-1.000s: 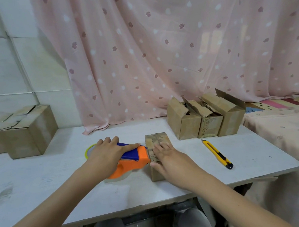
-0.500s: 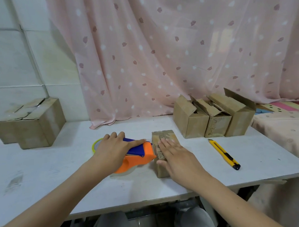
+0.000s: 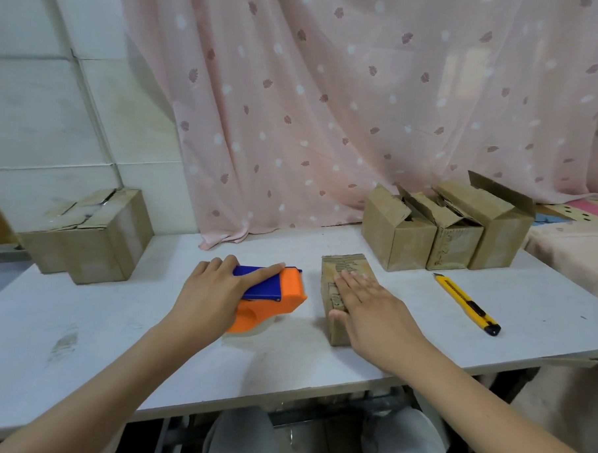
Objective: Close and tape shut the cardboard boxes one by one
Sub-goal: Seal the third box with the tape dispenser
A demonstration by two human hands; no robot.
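Small closed box (image 3: 339,289) sits on the white table (image 3: 114,338), near the front edge; used as the landmark below. Right hand (image 3: 373,308) is laid flat on its top, fingers straight and together, thumb hooked over the near corner, pressing rather than gripping. Just left of the box, not touching it, the orange-and-blue tape dispenser (image 3: 270,293) lies on the table; left hand (image 3: 212,291) is draped over its top, fingers loosely curved round the blue part, thumb side hidden, so grip firmness cannot be told. Behind and right of the box, three boxes with flaps up (image 3: 445,229) are lined against the curtain (image 3: 364,109). Right of the box, a yellow utility knife (image 3: 465,302). Far left, a larger box (image 3: 88,237). Whether tape is already on the box top cannot be told. Step judged: hold flaps down, bring dispenser to the seam. Flaps should be kept pressed flush with the palm off the seam line, tape started on the side wall, drawn across in one pull, then rubbed down. Risk: box sliding if downward pressure is eased.
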